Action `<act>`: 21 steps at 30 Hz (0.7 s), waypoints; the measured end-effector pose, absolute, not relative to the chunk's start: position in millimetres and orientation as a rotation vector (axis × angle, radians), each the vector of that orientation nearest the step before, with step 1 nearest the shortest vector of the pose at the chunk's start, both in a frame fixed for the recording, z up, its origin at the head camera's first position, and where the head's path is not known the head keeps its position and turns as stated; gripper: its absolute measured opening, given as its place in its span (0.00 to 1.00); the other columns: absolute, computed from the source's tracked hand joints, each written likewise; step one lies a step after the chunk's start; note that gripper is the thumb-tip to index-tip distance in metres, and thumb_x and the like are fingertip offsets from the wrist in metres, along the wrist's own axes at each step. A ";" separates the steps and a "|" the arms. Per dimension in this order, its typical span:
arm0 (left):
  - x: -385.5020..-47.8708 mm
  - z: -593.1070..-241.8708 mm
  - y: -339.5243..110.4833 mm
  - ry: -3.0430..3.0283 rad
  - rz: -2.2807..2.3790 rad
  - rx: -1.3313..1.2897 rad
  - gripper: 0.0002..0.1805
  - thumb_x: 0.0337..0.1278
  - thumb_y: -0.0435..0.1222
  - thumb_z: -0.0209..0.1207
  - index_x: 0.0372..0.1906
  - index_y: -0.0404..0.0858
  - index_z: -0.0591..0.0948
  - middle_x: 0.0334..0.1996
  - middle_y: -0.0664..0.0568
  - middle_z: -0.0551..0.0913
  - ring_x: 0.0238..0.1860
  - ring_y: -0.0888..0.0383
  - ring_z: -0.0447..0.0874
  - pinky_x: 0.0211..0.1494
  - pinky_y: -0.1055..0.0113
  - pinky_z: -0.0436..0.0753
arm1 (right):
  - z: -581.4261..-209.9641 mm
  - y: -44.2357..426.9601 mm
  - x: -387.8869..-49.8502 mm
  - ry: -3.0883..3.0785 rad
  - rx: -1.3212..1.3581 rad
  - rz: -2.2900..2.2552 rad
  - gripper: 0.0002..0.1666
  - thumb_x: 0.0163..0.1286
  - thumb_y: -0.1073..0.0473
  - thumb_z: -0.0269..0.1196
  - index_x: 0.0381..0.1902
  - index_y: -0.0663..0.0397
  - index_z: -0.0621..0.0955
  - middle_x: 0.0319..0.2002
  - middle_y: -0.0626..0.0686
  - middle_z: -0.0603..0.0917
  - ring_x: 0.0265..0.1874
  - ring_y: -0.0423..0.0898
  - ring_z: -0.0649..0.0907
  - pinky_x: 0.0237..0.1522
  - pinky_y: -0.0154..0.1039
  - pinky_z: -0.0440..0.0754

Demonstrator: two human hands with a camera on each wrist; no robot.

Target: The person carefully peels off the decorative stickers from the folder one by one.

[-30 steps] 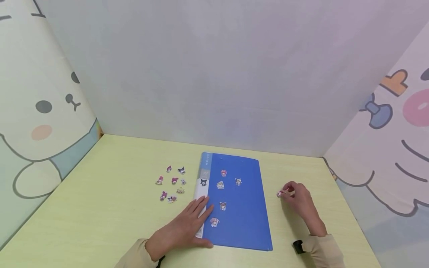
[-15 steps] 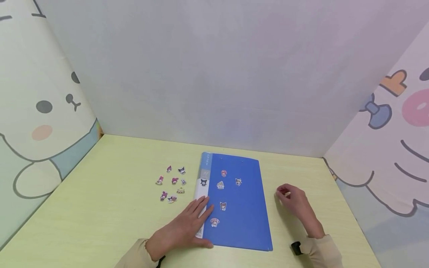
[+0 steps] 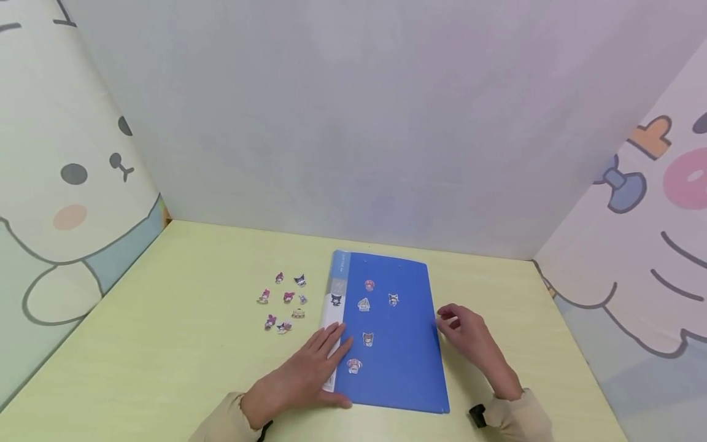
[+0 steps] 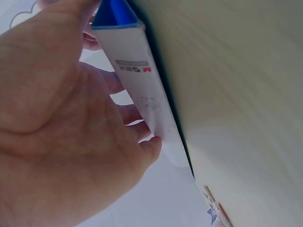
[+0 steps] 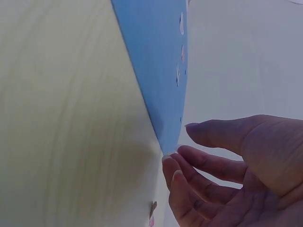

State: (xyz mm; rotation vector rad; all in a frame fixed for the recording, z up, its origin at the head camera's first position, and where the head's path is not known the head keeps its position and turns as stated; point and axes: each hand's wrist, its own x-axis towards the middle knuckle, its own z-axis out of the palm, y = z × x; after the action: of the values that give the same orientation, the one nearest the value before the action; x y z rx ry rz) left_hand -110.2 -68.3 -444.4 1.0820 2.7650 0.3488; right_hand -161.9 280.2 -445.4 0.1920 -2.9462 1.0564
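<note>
A blue file folder lies closed on the table, its white-and-blue spine toward the left. Several cartoon stickers, such as the bear-eared one, are on its cover. My left hand rests flat over the spine side, fingers spread and thumb at the near edge. In the left wrist view the spine runs past the palm. Close to the folder's right edge is my right hand, fingers loosely bent, thumb apart from them; I see nothing between them. A small pink sticker lies beyond this hand in the right wrist view.
Left of the folder, several loose cartoon stickers, including a magenta one, lie grouped on the pale yellow table. A grey wall rises behind, with cartoon-printed panels on both sides.
My right hand has let go of a small sticker, now out of sight in the head view, and moved left to the folder's right edge. The left hand has stayed in place.
</note>
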 end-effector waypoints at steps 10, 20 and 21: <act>-111.1 -443.3 -67.7 2.762 0.340 1.086 0.56 0.55 0.70 0.62 0.77 0.35 0.66 0.79 0.38 0.59 0.79 0.42 0.55 0.78 0.49 0.60 | -446.8 257.0 -154.3 -2.889 0.362 1.081 0.11 0.68 0.68 0.69 0.47 0.65 0.83 0.41 0.57 0.85 0.34 0.45 0.84 0.36 0.37 0.84; -110.6 -443.4 -67.6 2.759 0.350 1.067 0.56 0.54 0.70 0.62 0.77 0.35 0.65 0.79 0.39 0.58 0.79 0.43 0.56 0.78 0.49 0.60 | -447.9 237.3 -146.1 -2.844 0.458 1.071 0.11 0.65 0.68 0.72 0.45 0.62 0.84 0.38 0.53 0.85 0.31 0.41 0.82 0.35 0.36 0.84; -110.6 -443.4 -67.5 2.759 0.350 1.067 0.56 0.54 0.70 0.63 0.77 0.35 0.65 0.79 0.39 0.58 0.79 0.43 0.56 0.78 0.49 0.60 | -448.3 235.4 -145.5 -2.842 0.466 1.068 0.12 0.65 0.68 0.72 0.45 0.62 0.84 0.38 0.53 0.85 0.30 0.41 0.82 0.35 0.36 0.84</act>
State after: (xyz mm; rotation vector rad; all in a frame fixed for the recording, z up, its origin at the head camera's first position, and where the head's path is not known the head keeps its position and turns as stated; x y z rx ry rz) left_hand -110.6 -67.5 -443.4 1.0670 2.7594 0.3499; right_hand -145.5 235.4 -448.3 0.4663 -2.8422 1.0682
